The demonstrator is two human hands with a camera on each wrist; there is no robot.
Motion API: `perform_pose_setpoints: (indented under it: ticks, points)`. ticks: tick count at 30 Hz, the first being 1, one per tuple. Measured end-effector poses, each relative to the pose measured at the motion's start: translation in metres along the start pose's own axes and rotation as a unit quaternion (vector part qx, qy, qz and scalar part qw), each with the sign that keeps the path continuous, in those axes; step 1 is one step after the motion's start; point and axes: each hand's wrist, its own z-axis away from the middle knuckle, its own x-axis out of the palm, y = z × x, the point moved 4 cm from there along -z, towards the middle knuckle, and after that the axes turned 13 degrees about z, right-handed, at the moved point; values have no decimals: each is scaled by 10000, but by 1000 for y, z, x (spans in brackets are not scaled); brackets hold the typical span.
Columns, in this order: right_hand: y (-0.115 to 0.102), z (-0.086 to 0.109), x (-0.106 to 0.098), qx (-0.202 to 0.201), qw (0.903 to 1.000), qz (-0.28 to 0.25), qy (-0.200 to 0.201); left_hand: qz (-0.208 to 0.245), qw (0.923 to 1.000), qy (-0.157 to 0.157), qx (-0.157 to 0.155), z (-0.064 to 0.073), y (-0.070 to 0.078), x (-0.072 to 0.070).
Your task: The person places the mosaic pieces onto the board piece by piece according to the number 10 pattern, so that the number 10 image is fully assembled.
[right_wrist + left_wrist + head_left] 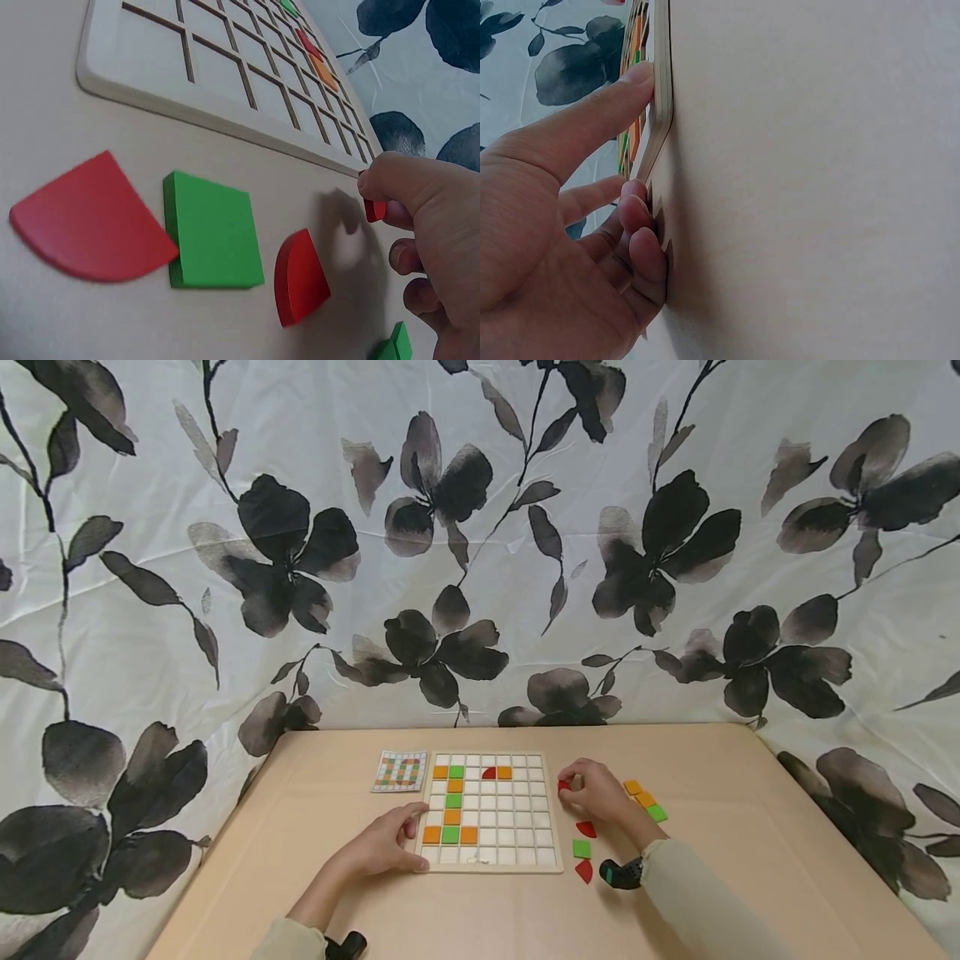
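My right hand (596, 789) pinches a small red piece (373, 208) between thumb and fingers, just off the board's right edge. Most of that piece is hidden by the fingers. My left hand (381, 843) rests against the left edge of a white grid board (498, 869), its thumb and fingertips touching the rim. In the grid, orange and green square tiles form a figure at the left. A red quarter-circle tile (489, 773) and an orange tile (505, 773) lie side by side in an upper row.
Right of the board lie two red quarter-circle pieces, one (94, 221) on each side of a green square (217, 232). Two orange tiles (638, 792) and a green one (657, 812) lie beyond my right wrist. A printed pattern card (400, 772) touches the board's upper left.
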Motion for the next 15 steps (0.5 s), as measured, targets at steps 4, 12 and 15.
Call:
perform_pose_setpoints:
  ticks: [4, 12, 15]
  points:
    - [-8, -4, 2, -57, 9998, 50, 158, -5, 10000, 6, 29, 0, -1, 1]
    - [-26, -13, 10, -417, 9989, -90, 177, 31, 10000, 79, -19, 2, -1, 0]
    - [-30, -14, 12, -502, 9985, -93, 216, 63, 10000, 31, 14, 1, -1, 1]
